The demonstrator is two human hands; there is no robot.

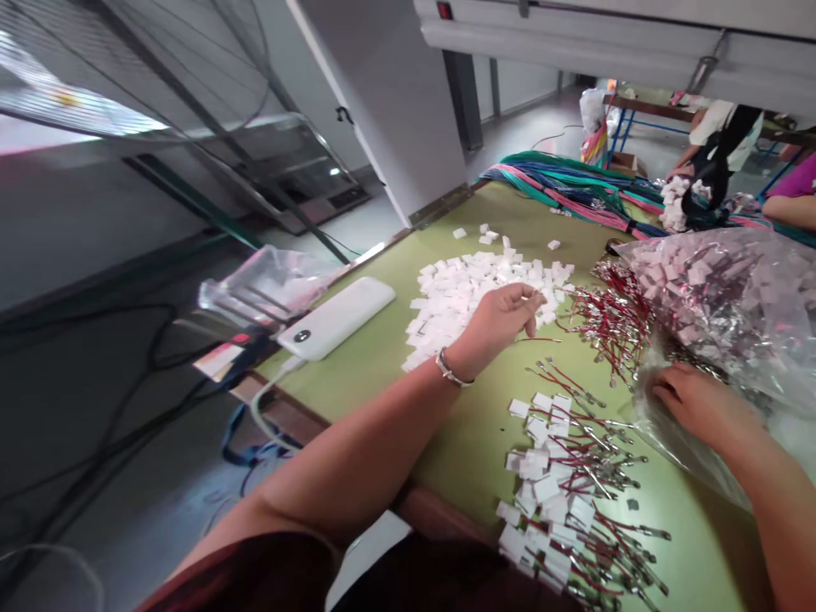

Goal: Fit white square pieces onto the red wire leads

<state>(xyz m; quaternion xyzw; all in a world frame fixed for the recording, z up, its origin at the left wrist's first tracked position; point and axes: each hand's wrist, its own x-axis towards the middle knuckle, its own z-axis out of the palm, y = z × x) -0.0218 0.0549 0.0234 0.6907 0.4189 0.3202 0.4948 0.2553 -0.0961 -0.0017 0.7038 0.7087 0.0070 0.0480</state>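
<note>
My left hand (501,321), with a bracelet at its wrist, is over the right side of a pile of small white plastic connector housings (446,293). Its fingers are bent together, and what they hold, if anything, does not show. A short red wire (539,340) with a metal terminal lies just below it. My right hand (701,404) rests with curled fingers on the edge of a clear plastic bag (656,425); whatever is in its fingers is hidden. Between my hands is a heap of short red wires (612,327). Nearer me lie rows of white housings with red wires attached (554,484).
A white power bank (341,319) with a cable lies at the table's left edge. Behind the right hand bulges a clear bag of white parts (714,280). Bundled green, blue and pink wires (567,191) cross the back. Other people sit at the far right.
</note>
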